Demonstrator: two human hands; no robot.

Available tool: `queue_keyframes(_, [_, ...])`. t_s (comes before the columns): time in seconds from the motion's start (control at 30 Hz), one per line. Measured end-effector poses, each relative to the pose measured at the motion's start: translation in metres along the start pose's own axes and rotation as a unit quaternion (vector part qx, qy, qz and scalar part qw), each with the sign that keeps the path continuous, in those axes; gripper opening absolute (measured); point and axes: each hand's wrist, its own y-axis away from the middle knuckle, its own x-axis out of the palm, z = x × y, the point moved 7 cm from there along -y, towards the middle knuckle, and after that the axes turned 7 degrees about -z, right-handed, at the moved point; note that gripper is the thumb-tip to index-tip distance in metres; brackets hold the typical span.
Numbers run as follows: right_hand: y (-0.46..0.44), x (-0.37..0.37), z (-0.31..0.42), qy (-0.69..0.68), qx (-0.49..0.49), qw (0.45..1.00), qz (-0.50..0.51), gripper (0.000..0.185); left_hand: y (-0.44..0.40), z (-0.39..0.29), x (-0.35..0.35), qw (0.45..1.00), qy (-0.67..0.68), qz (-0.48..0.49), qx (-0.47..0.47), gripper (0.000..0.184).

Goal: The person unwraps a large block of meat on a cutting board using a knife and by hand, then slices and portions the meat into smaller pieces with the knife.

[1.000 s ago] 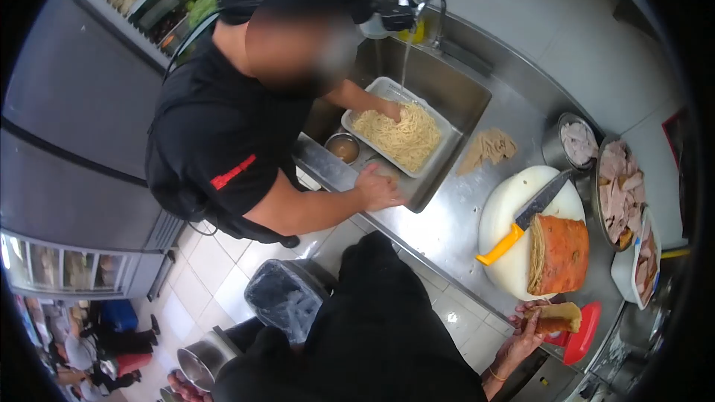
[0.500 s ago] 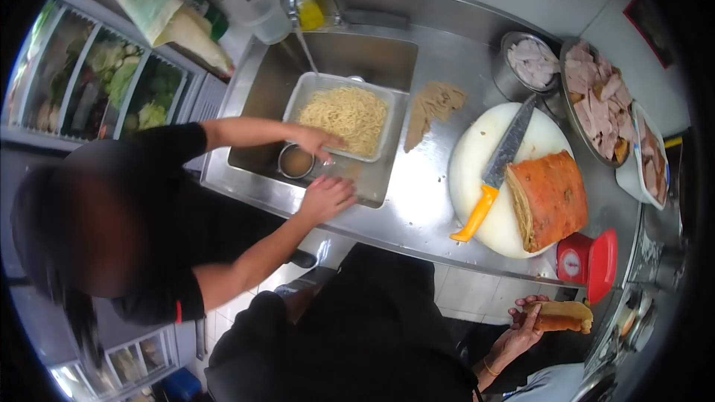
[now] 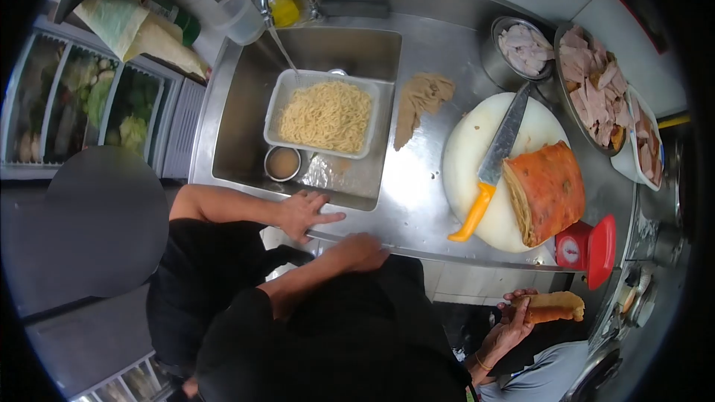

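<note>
My right hand [image 3: 514,318] is closed around a long piece of roast pork [image 3: 555,307] with a browned crust, below the counter's front edge at lower right. My left hand [image 3: 359,252] is at the counter's front edge, its back showing and its fingers curled; whatever they close on is hidden. On a round white cutting board [image 3: 465,152] sits a large orange-skinned roast pork slab [image 3: 551,190]. Beside the slab lies a knife [image 3: 495,156] with a yellow handle, its tip pointing toward the back.
A co-worker's hand [image 3: 302,214] is spread at the sink's front rim. The sink [image 3: 342,48] holds a tub of noodles [image 3: 324,115] and a metal cup [image 3: 283,163]. A brown cloth [image 3: 423,100], a pot of pale meat [image 3: 525,48], a meat bowl [image 3: 592,82] and a red scale [image 3: 585,249] surround the board.
The co-worker has drawn back from the sink, one hand now at its rim. My left hand has come up to the counter edge. My right hand still holds the pork, and the view has shifted slightly.
</note>
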Motion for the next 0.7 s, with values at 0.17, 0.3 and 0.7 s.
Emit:
queue_keyframes(0.17, [-0.001, 0.011, 0.012, 0.022, -0.005, 1.0, -0.002, 0.022, -0.03, -0.01, -0.021, 0.998, 0.015, -0.069, 0.001, 0.046])
queue_keyframes(0.3, [-0.001, 0.013, 0.016, 0.031, -0.009, 0.999, 0.0, 0.022, -0.034, -0.01, -0.034, 0.993, 0.029, -0.112, -0.009, 0.043])
queue_keyframes(0.7, [-0.003, -0.001, 0.01, 0.03, -0.008, 1.0, -0.004, 0.027, -0.052, 0.004, -0.032, 0.987, 0.02, -0.156, -0.021, 0.044])
